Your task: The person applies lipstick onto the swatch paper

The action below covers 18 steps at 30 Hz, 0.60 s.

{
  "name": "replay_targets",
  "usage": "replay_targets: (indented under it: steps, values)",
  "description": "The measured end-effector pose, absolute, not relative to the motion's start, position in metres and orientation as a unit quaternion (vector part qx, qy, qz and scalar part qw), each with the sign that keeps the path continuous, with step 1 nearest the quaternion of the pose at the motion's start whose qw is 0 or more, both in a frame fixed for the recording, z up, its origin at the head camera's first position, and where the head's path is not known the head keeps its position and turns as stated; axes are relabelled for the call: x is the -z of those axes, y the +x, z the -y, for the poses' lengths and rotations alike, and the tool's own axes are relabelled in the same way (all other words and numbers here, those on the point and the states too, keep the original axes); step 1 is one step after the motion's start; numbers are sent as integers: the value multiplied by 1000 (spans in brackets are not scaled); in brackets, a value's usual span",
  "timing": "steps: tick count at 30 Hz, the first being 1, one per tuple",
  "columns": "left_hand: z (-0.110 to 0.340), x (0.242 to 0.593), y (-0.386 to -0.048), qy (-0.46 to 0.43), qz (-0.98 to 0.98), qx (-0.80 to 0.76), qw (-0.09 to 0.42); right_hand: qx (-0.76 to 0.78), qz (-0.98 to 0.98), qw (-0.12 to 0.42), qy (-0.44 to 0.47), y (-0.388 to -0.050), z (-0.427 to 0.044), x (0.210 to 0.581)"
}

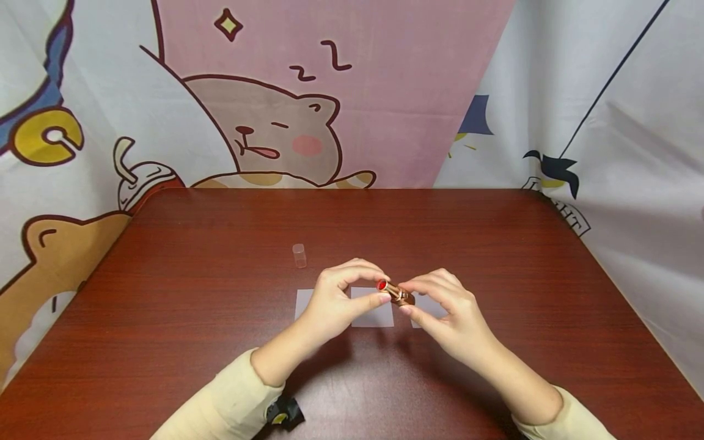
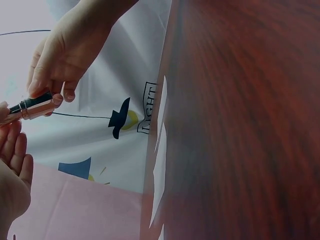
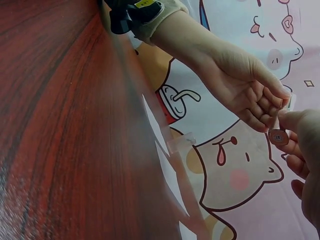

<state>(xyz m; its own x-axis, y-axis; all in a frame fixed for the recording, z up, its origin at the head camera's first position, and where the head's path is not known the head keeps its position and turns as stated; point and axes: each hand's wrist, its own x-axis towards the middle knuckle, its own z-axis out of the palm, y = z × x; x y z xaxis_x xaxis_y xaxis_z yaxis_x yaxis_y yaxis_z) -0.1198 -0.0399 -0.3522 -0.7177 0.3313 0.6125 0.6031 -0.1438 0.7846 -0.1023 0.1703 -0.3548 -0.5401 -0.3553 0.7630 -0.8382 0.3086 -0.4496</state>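
Observation:
A lipstick [image 1: 399, 296] with a shiny rose-gold case is held in the air over the middle of the table, its red tip toward the upper left. My left hand [image 1: 342, 300] pinches its tip end between thumb and fingers. At the base, my right hand [image 1: 452, 307] grips it with thumb and fingertips. The left wrist view shows the dark and copper case [image 2: 37, 106] between both hands. From the right wrist, the flat base end [image 3: 278, 137] is visible, with a small label on it. Fingers partly cover the case.
Behind the left hand, a clear plastic cap [image 1: 299, 256] stands on the reddish-brown table [image 1: 220, 275]. Below the hands lie three white paper pieces [image 1: 373, 313] in a row, partly hidden. A cartoon-printed curtain [image 1: 407, 91] hangs behind the table.

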Motion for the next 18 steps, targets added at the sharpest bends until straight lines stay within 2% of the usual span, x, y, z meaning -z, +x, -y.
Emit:
replay_targets:
  steps: [10,18]
  values:
    - [40,352,-120,-375,647,653,115,-425,765,276,398,-102,-170,355]
    - [40,351,-120,-384,650,644,124,-413,786,244,391,-98,-171,355]
